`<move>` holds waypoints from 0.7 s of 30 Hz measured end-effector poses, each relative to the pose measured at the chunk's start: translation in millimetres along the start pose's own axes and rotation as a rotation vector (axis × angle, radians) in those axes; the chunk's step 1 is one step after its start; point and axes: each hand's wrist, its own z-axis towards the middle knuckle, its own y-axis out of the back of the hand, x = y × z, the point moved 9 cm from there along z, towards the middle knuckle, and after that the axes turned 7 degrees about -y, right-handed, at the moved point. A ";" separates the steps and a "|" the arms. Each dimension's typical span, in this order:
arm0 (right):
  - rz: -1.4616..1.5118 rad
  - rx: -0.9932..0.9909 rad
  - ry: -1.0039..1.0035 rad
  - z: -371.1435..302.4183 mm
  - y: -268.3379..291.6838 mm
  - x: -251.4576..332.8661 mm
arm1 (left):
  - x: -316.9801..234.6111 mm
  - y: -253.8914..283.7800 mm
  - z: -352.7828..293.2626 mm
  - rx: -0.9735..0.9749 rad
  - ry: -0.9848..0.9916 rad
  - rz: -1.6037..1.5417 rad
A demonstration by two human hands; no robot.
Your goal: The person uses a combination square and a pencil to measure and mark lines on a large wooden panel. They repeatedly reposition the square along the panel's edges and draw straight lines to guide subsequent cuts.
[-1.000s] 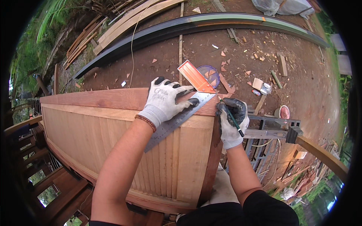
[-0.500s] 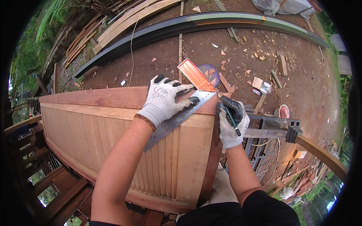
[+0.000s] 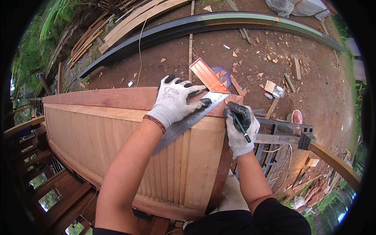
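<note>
At the left, a long wooden panel (image 3: 105,131) of pale boards stretches away, bordered along its far side by a reddish rail (image 3: 109,96). The gloved left hand (image 3: 171,100) lies across that rail with its fingers spread rather than clenched, its dark-tipped thumb laid on the metal blade (image 3: 188,122) of a square (image 3: 217,98). The square sits on the panel's right-hand end, directly beside and partly beneath this hand, to its right. The blade's long axis slants from lower left, over the boards, to upper right, across the rail; at its upper end the orange handle (image 3: 207,75) turns back up and left, out past the rail's far edge.

Just right of the blade's upper end is the tip of a dark green pencil (image 3: 245,135), close by the lower right edge; whether it touches the wood or the metal is too small to tell. The pencil leans away from there, its blunt end down and to the right, so it runs crosswise to the blade. The gloved right hand (image 3: 242,124) grasps it between thumb and fingers and is nearer that upper end than the left hand's palm is.
</note>
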 end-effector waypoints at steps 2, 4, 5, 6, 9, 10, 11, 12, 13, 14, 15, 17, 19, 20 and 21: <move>0.129 -0.026 -0.068 -4.1 -2.2 -14.5 | 0.1 -0.5 0.8 0.007 0.005 -0.014; 0.192 -0.103 0.015 7.2 10.6 -19.7 | -0.3 -0.6 1.6 0.016 0.017 -0.035; 0.109 -0.132 0.061 21.4 16.1 -8.3 | 0.9 0.6 1.5 0.011 0.028 -0.045; 0.008 -0.118 0.114 33.6 16.8 -9.8 | -0.1 3.5 2.5 0.005 0.034 -0.059; -0.043 0.192 0.034 68.5 -13.0 -34.6 | 0.5 4.7 -0.2 -0.068 0.048 -0.052; -0.037 0.261 0.022 75.6 -18.7 -35.7 | 1.4 5.8 -0.6 -0.102 0.051 -0.041; -0.030 0.334 0.005 79.4 -25.1 -34.5 | 3.0 1.9 0.7 -0.047 0.057 -0.053; -0.022 0.407 -0.012 81.5 -31.9 -35.4 | 4.6 0.2 3.3 0.007 0.063 -0.065; -0.031 0.424 0.004 84.5 -34.5 -38.6 | 5.9 -3.2 4.3 0.062 0.069 -0.077; -0.043 0.442 0.020 87.5 -35.7 -41.8 | 5.7 -3.0 3.8 0.051 0.060 -0.072; -0.056 0.460 0.036 87.8 -36.7 -42.6 | 5.6 -2.9 3.2 0.040 0.051 -0.068; 0.062 0.503 -0.048 86.5 -38.4 -45.4 | 3.8 -2.1 2.5 0.036 0.029 -0.050; 0.096 0.544 -0.150 85.3 -39.4 -51.6 | 0.1 0.7 3.0 0.051 0.005 -0.021; 0.105 0.553 -0.144 85.3 -38.4 -49.0 | -0.5 1.5 4.0 0.061 -0.004 -0.025; 0.115 0.561 -0.139 85.3 -37.3 -46.4 | -1.0 1.9 5.2 0.071 -0.012 -0.030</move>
